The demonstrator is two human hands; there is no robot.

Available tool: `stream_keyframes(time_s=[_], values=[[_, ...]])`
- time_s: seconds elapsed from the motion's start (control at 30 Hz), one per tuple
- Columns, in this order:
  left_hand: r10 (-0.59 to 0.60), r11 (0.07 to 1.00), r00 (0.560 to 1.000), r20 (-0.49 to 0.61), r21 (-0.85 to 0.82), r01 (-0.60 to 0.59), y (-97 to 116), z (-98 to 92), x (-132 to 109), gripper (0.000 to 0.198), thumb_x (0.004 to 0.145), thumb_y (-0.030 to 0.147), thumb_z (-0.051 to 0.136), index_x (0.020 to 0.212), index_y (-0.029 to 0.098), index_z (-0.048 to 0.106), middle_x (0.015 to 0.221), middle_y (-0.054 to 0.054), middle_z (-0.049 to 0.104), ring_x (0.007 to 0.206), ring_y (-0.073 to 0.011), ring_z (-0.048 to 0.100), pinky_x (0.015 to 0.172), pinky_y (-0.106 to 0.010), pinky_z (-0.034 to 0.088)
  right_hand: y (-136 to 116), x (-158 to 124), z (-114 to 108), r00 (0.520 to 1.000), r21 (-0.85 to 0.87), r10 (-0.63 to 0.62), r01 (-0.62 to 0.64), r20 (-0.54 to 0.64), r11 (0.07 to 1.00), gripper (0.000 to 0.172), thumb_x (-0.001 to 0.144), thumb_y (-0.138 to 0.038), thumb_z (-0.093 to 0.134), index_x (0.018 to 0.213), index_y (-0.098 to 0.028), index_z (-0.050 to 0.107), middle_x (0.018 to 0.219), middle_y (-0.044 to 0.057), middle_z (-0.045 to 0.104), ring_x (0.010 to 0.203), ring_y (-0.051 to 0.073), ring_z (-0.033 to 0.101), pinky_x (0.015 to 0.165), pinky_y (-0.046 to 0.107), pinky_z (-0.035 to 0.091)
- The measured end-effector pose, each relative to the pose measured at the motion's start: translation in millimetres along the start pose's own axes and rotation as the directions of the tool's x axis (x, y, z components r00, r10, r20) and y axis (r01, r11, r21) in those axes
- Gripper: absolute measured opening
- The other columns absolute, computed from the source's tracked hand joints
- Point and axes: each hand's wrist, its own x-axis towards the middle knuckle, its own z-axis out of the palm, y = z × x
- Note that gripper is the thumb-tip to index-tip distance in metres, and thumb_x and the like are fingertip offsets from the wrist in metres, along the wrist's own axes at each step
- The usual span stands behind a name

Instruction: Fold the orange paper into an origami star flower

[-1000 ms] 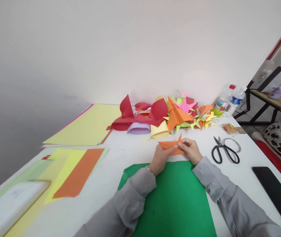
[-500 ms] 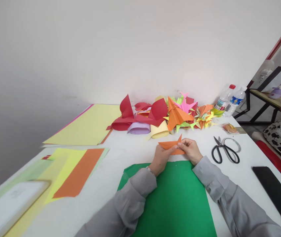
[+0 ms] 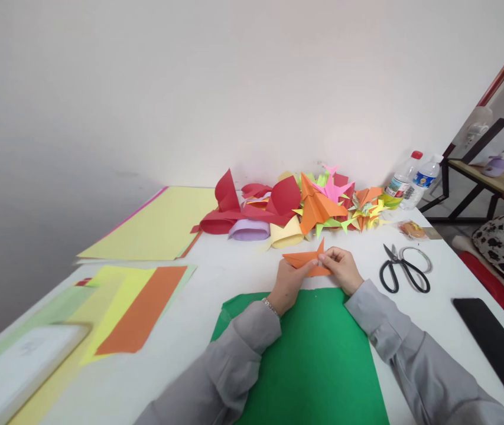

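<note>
Between my two hands is a small piece of folded orange paper [image 3: 301,258], with one pointed flap standing up and another point to the left. My left hand [image 3: 289,283] grips its lower left part, thumb on top. The fingers of my right hand [image 3: 341,268] pinch its right side near the base of the upright flap. Both hands are just above the far edge of a large green sheet [image 3: 314,354] that lies on the white table. Some of the fingers behind the paper are hidden.
Behind my hands lies a pile of folded paper shapes [image 3: 318,203]. Black-handled scissors [image 3: 405,270] and a black phone-like slab [image 3: 495,354] are to the right; two bottles [image 3: 420,180] stand behind. Coloured paper strips [image 3: 145,313] and yellow sheets [image 3: 154,221] lie left. A person sits far right.
The orange paper and my fingertips have shifted very slightly to the left. Both hands keep the same grip, and everything else is unchanged.
</note>
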Motion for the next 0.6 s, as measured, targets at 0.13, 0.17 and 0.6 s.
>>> stream_keyframes(time_s=[0.13,0.17,0.6], values=[[-0.004,0.999,1.0,-0.019,0.039,0.004,-3.3,-1.1,0.2,0.023,0.063,0.029,0.075,0.078,0.013,0.073,0.082,-0.006,0.074,0.076,-0.0217,0.067,0.07,-0.033,0.053,1.6,0.6,-0.1,1.0,0.004,-0.006,0.006,0.011,1.0,0.034,0.063,-0.05,0.072,0.058,-0.019,0.059,0.052,-0.003,0.056,0.048,0.01,0.045,0.051,0.025,0.036],[-0.006,0.999,1.0,-0.025,0.05,0.008,-4.2,-1.5,0.5,0.023,0.062,0.03,0.075,0.078,0.012,0.073,0.082,-0.006,0.074,0.076,-0.0217,0.067,0.07,-0.032,0.053,2.0,0.8,-0.2,1.0,0.01,-0.008,0.007,0.011,1.0,0.034,0.063,-0.05,0.072,0.058,-0.019,0.059,0.051,-0.003,0.055,0.047,0.01,0.044,0.051,0.025,0.035],[-0.031,0.999,0.999,-0.013,-0.032,0.03,-0.7,-0.3,0.6,0.029,0.06,0.031,0.077,0.079,0.011,0.072,0.084,-0.01,0.074,0.078,-0.0236,0.068,0.074,-0.036,0.053,4.2,-1.4,0.1,0.997,-0.024,-0.009,0.011,0.071,1.0,0.037,0.066,-0.053,0.069,0.06,-0.019,0.057,0.051,-0.004,0.053,0.048,0.01,0.042,0.05,0.025,0.032]])
